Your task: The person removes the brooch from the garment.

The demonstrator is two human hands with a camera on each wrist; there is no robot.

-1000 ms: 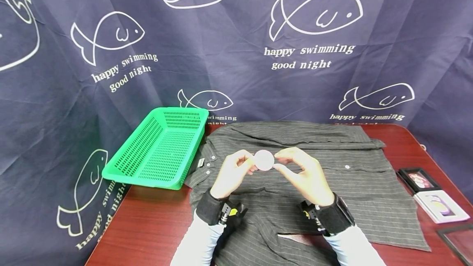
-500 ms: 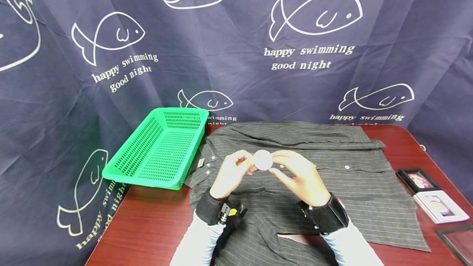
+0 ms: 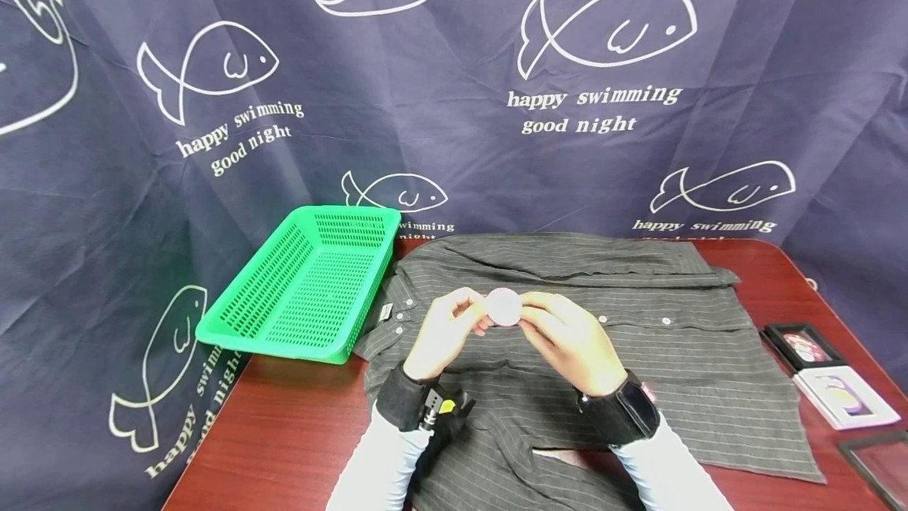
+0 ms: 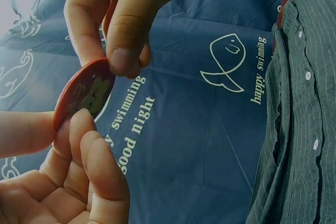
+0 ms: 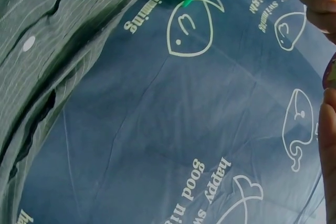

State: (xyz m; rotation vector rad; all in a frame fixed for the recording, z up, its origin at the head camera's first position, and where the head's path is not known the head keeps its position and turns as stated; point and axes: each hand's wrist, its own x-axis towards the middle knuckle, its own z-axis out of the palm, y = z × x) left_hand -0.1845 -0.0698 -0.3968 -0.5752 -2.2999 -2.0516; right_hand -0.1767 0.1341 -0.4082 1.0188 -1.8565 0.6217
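Observation:
In the head view a small round badge-like disc (image 3: 504, 307) shows a pale face between the two hands, held up over the spread shirt. Seen edge-on in the left wrist view, the disc (image 4: 84, 90) has a red rim and a light cartoon print. My left hand (image 3: 441, 333) pinches its left edge between thumb and fingers. On its opposite edge, thumb and fingers of my right hand (image 3: 574, 341) pinch too. The right wrist view catches only a sliver of the disc (image 5: 331, 74) at its border. Below lies a dark grey pinstriped shirt (image 3: 709, 385) with white buttons.
A green perforated basket (image 3: 322, 290) stands at the left on the red-brown table (image 3: 284, 424). Along the right edge lie a black case (image 3: 806, 347) with a red picture, a white frame (image 3: 847, 397) and a dark frame (image 3: 880, 464). A blue fish-print curtain (image 3: 454, 101) hangs behind.
My right hand has moved a little left and turned, its fingers closing onto the disc's right edge. The disc has shifted slightly left; my left hand has hardly moved.

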